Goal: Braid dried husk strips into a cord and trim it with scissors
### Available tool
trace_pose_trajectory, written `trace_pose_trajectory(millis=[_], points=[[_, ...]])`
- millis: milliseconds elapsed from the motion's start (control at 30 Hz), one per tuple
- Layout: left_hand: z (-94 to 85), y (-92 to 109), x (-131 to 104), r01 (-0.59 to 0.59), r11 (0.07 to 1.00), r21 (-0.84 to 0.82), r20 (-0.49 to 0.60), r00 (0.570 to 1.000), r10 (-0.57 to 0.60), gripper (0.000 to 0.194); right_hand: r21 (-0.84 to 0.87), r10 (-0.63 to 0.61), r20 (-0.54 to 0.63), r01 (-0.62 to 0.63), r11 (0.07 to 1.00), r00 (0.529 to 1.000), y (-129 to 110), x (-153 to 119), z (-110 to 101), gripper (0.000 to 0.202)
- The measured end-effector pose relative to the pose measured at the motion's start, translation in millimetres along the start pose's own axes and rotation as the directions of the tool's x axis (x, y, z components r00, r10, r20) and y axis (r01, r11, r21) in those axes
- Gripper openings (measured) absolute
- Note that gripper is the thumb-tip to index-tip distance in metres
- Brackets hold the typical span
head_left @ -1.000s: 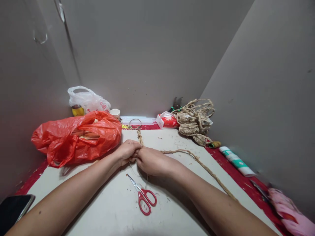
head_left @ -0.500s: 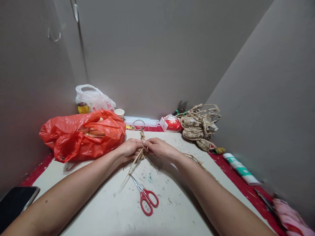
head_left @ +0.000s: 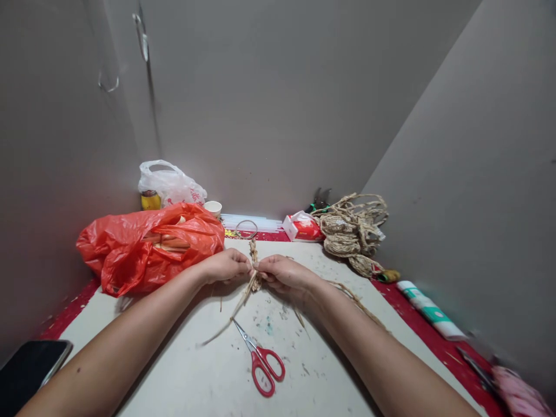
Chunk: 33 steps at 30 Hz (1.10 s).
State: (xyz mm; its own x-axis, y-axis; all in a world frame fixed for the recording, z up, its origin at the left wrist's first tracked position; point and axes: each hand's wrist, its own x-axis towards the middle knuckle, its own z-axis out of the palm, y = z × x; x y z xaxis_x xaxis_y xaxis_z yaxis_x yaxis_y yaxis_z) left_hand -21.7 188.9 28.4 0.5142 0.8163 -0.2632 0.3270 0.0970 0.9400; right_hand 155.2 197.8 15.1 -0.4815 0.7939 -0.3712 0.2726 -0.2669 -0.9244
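Observation:
A braided piece of dried straw-like fibre (head_left: pixel 253 250) stands out between my two hands, with loose pale strands (head_left: pixel 242 298) trailing from it toward me. My left hand (head_left: pixel 230 266) pinches the work from the left, thumb and fingers pressed together. From the right, my right hand (head_left: pixel 282 272) pinches it close by, its fingertips almost meeting the left ones. The exact grip at the fingertips is too small to make out. Just below lie scissors (head_left: pixel 260 359) with red handles, blades pointing at the strands.
An orange plastic bag (head_left: pixel 130 249) with straw-coloured material inside lies at left. Behind it are a white bag (head_left: pixel 174 185) and a paper cup (head_left: pixel 213 208). Coiled rope (head_left: pixel 347 237) and a red tissue pack (head_left: pixel 302 226) sit back right. A phone (head_left: pixel 30 370) lies near left.
The view has tilted up slightly, so everything sits a little lower. My left hand has drawn slightly away from the braid, and the loose strands have swung outward.

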Motion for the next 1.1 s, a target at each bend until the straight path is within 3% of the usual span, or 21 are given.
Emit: trace_pose_trajectory(millis=[133,300,400,500,567,600,633,667,700,733,767,800,833,867,933,967,1033,1100], points=[[5.0,9.0,-4.0,0.025,0.948,0.316,-0.177,0.984,0.033,0.024,-0.004,0.012,-0.062,-0.013,1.000,0.998,0.8,1.2,7.1,0.025],[38.9,7.3,-7.8,0.005,0.702,0.712,-0.314,0.896,0.313,0.015,0.051,-0.016,-0.112,0.021,0.998,0.994,3.7,3.0,10.9,0.031],[61.5,0.8,-11.4,0.018,0.535,0.844,-0.269,0.879,0.395,0.011,0.082,-0.033,-0.085,0.040,0.996,0.996,4.7,2.2,9.3,0.032],[72.5,5.2,-21.5,-0.018,0.482,0.876,-0.197,0.898,0.393,0.009,0.112,-0.040,-0.020,0.042,0.993,0.999,5.0,1.3,5.1,0.029],[67.4,16.9,-31.0,-0.104,0.527,0.844,-0.097,0.935,0.340,0.009,0.139,-0.045,0.036,0.040,0.990,0.998,5.2,1.3,1.8,0.025],[60.7,23.8,-34.8,-0.176,0.581,0.795,0.012,0.961,0.275,0.018,0.155,-0.050,0.062,0.040,0.987,0.997,5.3,1.3,0.2,0.024],[51.8,30.0,-36.9,-0.241,0.665,0.706,0.161,0.970,0.182,0.026,0.171,-0.057,0.084,0.042,0.984,0.995,5.5,1.4,-1.2,0.025],[41.5,34.6,-36.8,-0.218,0.764,0.607,0.243,0.966,0.083,0.030,0.185,-0.064,0.099,0.045,0.982,0.993,5.7,1.5,-2.4,0.027],[30.9,36.7,-34.1,-0.176,0.836,0.520,0.227,0.972,0.063,0.031,0.197,-0.072,0.114,0.049,0.979,0.991,5.9,1.5,-3.3,0.029],[21.1,35.9,-29.2,-0.158,0.882,0.444,0.083,0.987,0.135,0.029,0.204,-0.079,0.131,0.051,0.978,0.988,6.1,1.4,-4.1,0.030],[13.1,32.2,-22.4,-0.163,0.916,0.368,-0.150,0.961,0.231,0.025,0.208,-0.083,0.149,0.051,0.977,0.985,6.2,1.1,-4.7,0.031],[7.6,26.2,-14.8,-0.173,0.939,0.298,-0.328,0.905,0.271,0.022,0.208,-0.086,0.169,0.050,0.977,0.982,6.2,0.7,-5.2,0.030],[4.9,18.7,-7.1,-0.168,0.958,0.232,-0.407,0.878,0.253,0.020,0.207,-0.091,0.189,0.051,0.977,0.978,6.2,0.2,-5.6,0.030],[5.0,10.8,-0.2,-0.134,0.981,0.141,-0.409,0.894,0.181,0.020,0.201,-0.095,0.210,0.052,0.978,0.973,6.0,-0.3,-5.9,0.030],[11.1,-3.2,9.1,-0.009,0.995,-0.098,-0.232,0.973,-0.014,0.028,0.176,-0.097,0.239,0.055,0.983,0.966,5.6,-1.3,-6.7,0.031],[15.2,-8.3,11.3,0.030,0.985,-0.170,-0.157,0.986,-0.057,0.029,0.157,-0.092,0.243,0.055,0.986,0.966,5.4,-1.7,-7.0,0.032],[21.8,-14.0,11.9,0.049,0.976,-0.213,-0.101,0.992,-0.071,0.028,0.094,-0.078,0.229,0.057,0.994,0.970,5.3,-2.1,-7.6,0.031],[23.5,-15.8,10.5,0.031,0.987,-0.159,-0.131,0.990,-0.052,0.026,-0.017,-0.077,0.202,0.082,0.997,0.976,5.2,-2.4,-8.0,0.030]])
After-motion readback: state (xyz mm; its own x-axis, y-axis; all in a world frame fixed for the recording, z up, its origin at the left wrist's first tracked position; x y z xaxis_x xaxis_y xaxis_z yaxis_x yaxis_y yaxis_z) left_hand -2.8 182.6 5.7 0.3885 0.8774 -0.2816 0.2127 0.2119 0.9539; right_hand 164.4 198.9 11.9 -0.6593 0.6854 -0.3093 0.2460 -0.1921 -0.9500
